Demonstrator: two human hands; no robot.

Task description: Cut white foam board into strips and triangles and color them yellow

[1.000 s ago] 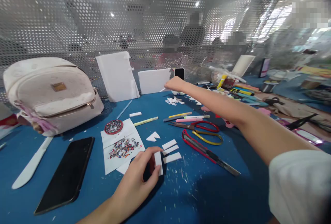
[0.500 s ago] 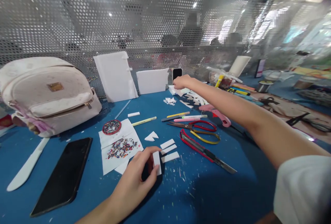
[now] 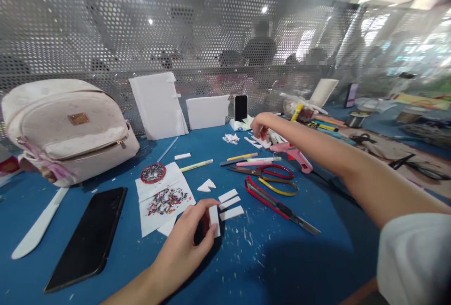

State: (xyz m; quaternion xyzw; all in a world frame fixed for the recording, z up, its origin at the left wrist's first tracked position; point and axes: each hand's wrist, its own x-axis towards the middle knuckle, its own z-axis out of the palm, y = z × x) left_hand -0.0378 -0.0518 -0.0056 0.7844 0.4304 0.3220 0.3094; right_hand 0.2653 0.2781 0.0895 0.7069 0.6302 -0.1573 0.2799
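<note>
Between the thumb and fingers of my left hand (image 3: 195,230) is a small white foam-like strip (image 3: 214,220), standing on its edge above the blue tabletop. Beside it on the right lie several similar white strips (image 3: 232,213). My right hand (image 3: 262,125) reaches far forward, fingers curled downward over a pile of white scraps (image 3: 260,141); what is in its fingers, if anything, is hidden. Just nearer than that hand lies a pink glue gun (image 3: 294,154). Red-and-yellow-handled scissors (image 3: 260,171) and a red box cutter (image 3: 271,199) with its blade out rest between my hands.
At the left are a pale backpack (image 3: 70,126), a white plastic knife (image 3: 38,227) and a black phone (image 3: 88,239). Paper (image 3: 144,225) bears loose beads near a round beaded piece (image 3: 152,173). White boards (image 3: 158,107) lean on the perforated screen. Markers (image 3: 259,161) lie mid-table; another phone (image 3: 241,107) stands behind.
My right hand has come away from the white packet by the standing phone, moving right and slightly nearer, over the white scraps. My left hand keeps its hold on the strip.
</note>
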